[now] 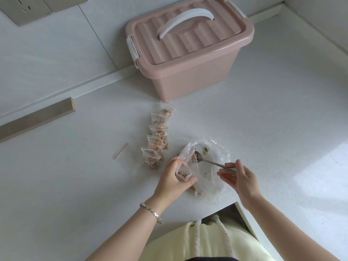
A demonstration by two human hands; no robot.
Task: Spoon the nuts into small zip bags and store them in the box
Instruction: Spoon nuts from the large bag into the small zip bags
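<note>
Your left hand [176, 178] grips an open small zip bag [183, 173] partly filled with nuts, while your right hand [238, 177] pinches a spoon [211, 162] dipping into the nearly emptied clear plastic bag [212, 166]. Five filled bags [157, 137] line up toward the closed pink box [188, 51]; one empty zip bag [125, 157] lies left of them.

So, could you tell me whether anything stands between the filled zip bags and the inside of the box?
Yes: the lid is on the pink box, with its white side latch down, so the filled bags lined up on the counter in front of it cannot go in yet. The counter between them is bare.
</note>
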